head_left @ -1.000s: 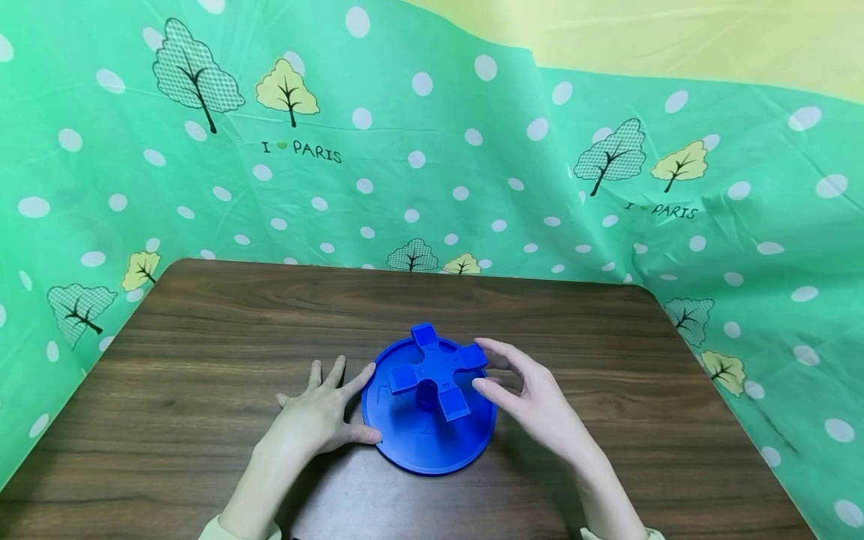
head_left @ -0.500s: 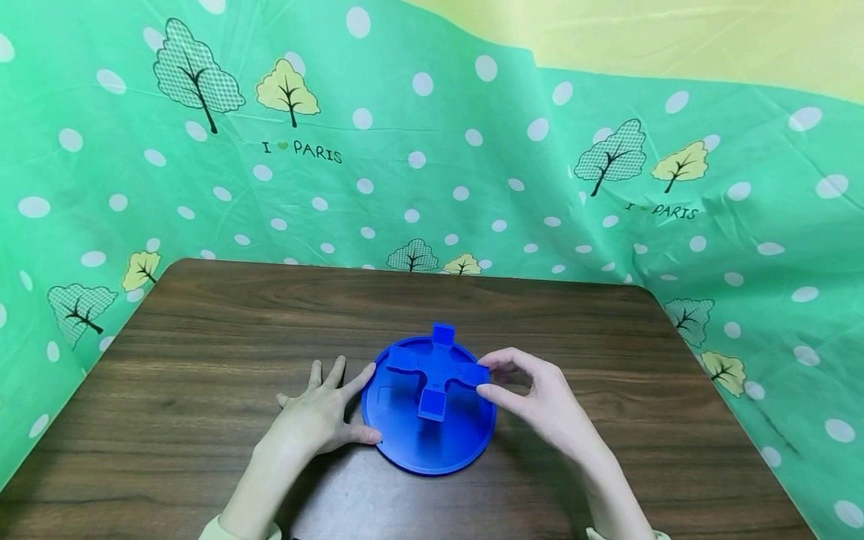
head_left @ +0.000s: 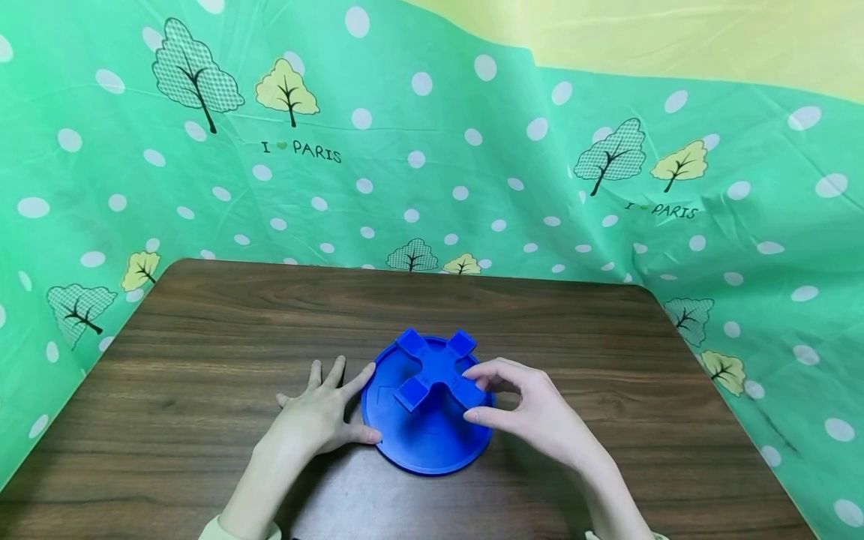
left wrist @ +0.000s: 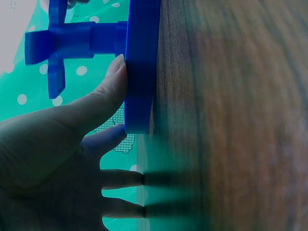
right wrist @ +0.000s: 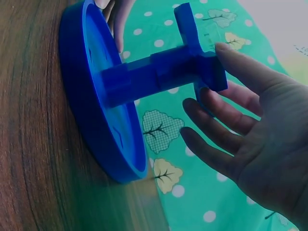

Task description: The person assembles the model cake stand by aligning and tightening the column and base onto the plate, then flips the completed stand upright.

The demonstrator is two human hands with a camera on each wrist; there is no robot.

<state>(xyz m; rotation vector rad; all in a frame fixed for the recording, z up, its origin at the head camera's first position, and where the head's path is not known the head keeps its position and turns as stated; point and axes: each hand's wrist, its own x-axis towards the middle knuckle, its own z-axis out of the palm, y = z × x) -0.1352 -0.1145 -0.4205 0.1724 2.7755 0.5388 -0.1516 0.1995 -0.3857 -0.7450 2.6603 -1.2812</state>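
A blue round base (head_left: 432, 454) with a raised rim lies flat on the table. From its middle rises a thick post (right wrist: 144, 72), topped by a four-armed blue cross (head_left: 439, 365). My left hand (head_left: 317, 416) rests on the table at the base's left side, fingers spread, with thumb and index finger touching the rim. With thumb and fingertips, my right hand (head_left: 533, 405) pinches the near right arm of the cross. In the right wrist view, the thumb (right wrist: 240, 65) lies against that arm's end while the lower fingers stay loose in the air.
The dark wood-grain table (head_left: 236, 322) extends around the base on all sides. Behind it and at both sides hangs a green cloth (head_left: 405, 187) with white dots and printed trees.
The cross has turned clockwise, seen from above, and its right arm has swung nearer. My right hand has moved with it; the left hand and the base have stayed still.
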